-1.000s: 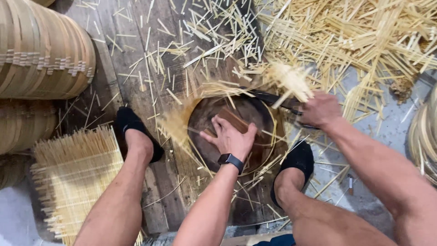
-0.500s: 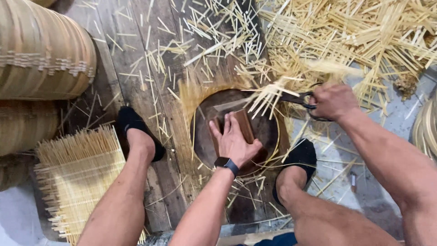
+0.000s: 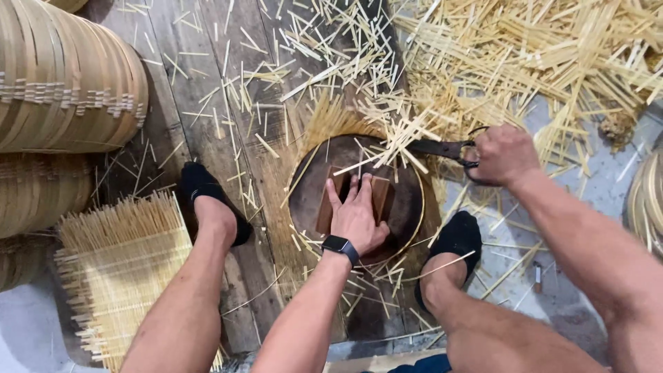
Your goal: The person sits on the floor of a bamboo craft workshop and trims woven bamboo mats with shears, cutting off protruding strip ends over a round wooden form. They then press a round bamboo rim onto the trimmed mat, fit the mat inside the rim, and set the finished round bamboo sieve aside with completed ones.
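My left hand, with a dark watch on the wrist, presses flat on a brown wooden block that lies on a dark round board. Thin bamboo strips stick out from under the board's far edge. My right hand grips the handles of dark metal shears, whose blades reach into those strips at the board's upper right rim. My feet in black shoes rest on either side of the board.
Stacks of round bamboo hoops stand at the left. A woven bamboo mat lies at the lower left. A big heap of cut bamboo slivers covers the upper right, and loose slivers litter the wooden planks.
The shears have moved left along the board's rim, and the fan of strips there is shorter. My left hand has shifted and now lies flat on the block.
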